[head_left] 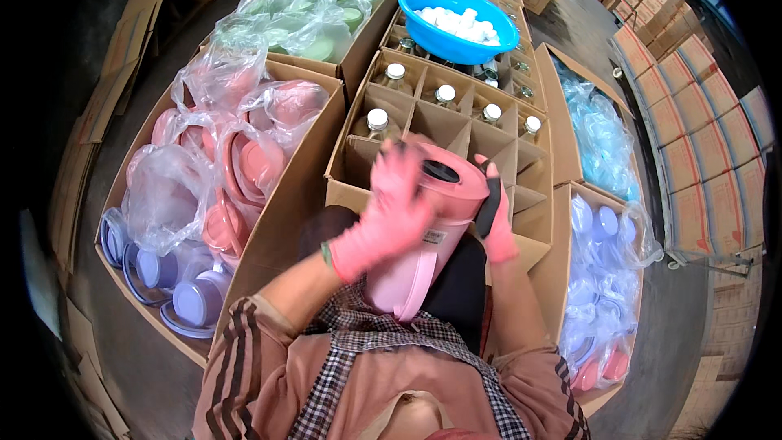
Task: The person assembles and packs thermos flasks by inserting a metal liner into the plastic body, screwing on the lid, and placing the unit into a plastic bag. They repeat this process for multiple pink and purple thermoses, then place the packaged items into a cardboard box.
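A pink jug point(384, 287) is being steadied on the lap, upright but leaning a little, between two pink-gloved hands and just short of the divided carton point(350, 195). Pale pink is shown on the body, a deeper, rosier shade on the round lid point(463, 177), and a dark oval point(440, 170) is set in the lid's top. One small label point(433, 236) is seen below the rim, and one loop handle point(420, 275) is turned toward the wearer. The hands are kept apart by the jug: the left hand point(394, 205) is laid along the lid's left side, its fingers blurred, so how tightly they are closed cannot be told; the right hand point(495, 224) is set against the right side, its grip likewise unclear. Now the count: one jug, one lid, two hands. Five white-capped bottles point(377, 122) are clearly seen in the near cells of the carton. One large blue basin point(448, 50) is perched beyond, heaped with white caps point(460, 24) too many to be counted. Two open boxes are lined up at left, two at right; in the nearer right one, two pink pieces point(584, 376) are tucked below the lilac ones point(604, 223).
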Action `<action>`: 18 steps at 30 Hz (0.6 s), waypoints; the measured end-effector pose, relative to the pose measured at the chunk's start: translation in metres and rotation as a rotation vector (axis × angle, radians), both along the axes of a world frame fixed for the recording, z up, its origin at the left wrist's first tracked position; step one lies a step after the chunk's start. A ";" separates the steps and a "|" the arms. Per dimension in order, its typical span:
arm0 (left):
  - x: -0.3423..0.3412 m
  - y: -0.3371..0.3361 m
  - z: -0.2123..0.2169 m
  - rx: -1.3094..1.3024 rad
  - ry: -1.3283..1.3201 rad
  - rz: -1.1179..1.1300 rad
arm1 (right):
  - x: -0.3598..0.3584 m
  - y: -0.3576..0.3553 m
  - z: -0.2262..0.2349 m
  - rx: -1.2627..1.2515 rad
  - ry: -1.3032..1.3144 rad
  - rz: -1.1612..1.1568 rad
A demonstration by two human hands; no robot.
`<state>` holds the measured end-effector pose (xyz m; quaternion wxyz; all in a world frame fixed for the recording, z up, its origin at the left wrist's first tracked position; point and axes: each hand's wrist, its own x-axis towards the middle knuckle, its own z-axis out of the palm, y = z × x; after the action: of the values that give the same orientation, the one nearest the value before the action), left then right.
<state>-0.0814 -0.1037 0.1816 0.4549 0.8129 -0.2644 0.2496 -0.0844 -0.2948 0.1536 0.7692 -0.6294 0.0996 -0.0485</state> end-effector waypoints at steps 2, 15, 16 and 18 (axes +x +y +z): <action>-0.027 0.002 0.026 0.161 -0.077 -0.208 | 0.005 -0.005 0.011 0.241 0.099 -0.008; 0.080 0.047 0.033 -0.919 0.699 -0.438 | 0.044 0.030 0.096 -0.082 -0.429 0.154; 0.087 0.052 0.005 -1.215 0.788 -0.514 | 0.052 0.045 0.098 -0.298 -0.335 0.094; 0.084 0.041 -0.034 -1.471 0.823 -0.481 | 0.083 0.040 0.067 -1.124 -0.804 0.160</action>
<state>0.0025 -0.0624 0.1476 0.9633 0.2612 -0.0153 -0.0590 -0.0019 -0.2543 0.2208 0.3049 -0.8708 -0.2798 -0.2653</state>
